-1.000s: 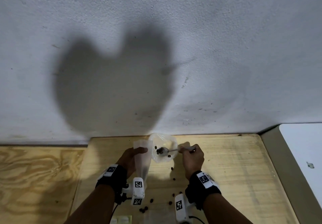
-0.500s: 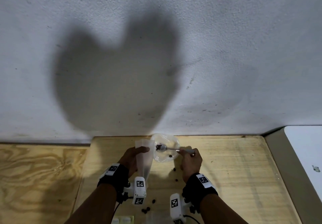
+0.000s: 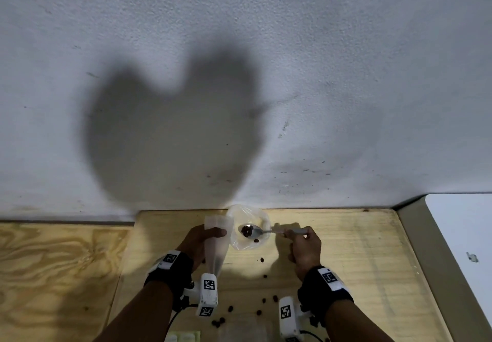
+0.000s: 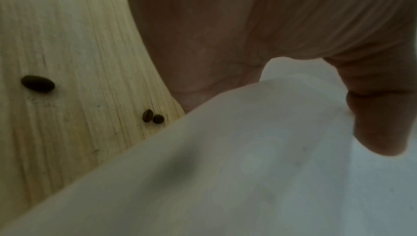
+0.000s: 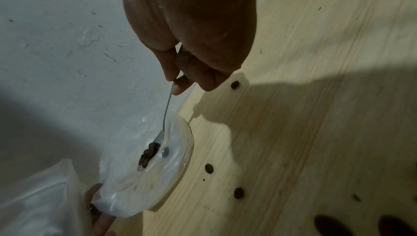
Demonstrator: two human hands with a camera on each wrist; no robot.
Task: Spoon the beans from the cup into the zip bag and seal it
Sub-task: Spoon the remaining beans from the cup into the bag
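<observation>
A clear plastic cup (image 3: 249, 243) (image 5: 135, 186) sits on the wooden table near the wall. Over its mouth is a metal spoon (image 3: 257, 232) (image 5: 166, 113) with a clump of dark beans (image 3: 245, 230) (image 5: 147, 155) in its bowl. My right hand (image 3: 288, 234) (image 5: 177, 82) pinches the spoon's handle from the right. My left hand (image 3: 213, 232) (image 4: 361, 115) grips the frosted zip bag (image 3: 217, 248) (image 4: 270, 159) (image 5: 33, 204) upright just left of the cup, thumb (image 4: 383, 123) across the bag's top. One bean (image 3: 256, 240) lies inside the cup.
Several loose beans (image 3: 262, 259) (image 4: 38, 83) (image 5: 209, 168) are scattered on the table (image 3: 346, 261) in front of the cup and between my wrists. The grey wall (image 3: 239, 75) rises right behind the cup. A white surface (image 3: 463, 235) borders the table on the right.
The spoon has shifted only slightly within the cup and now shows a clump of beans in its bowl. My left hand and the bag have stayed where they were.
</observation>
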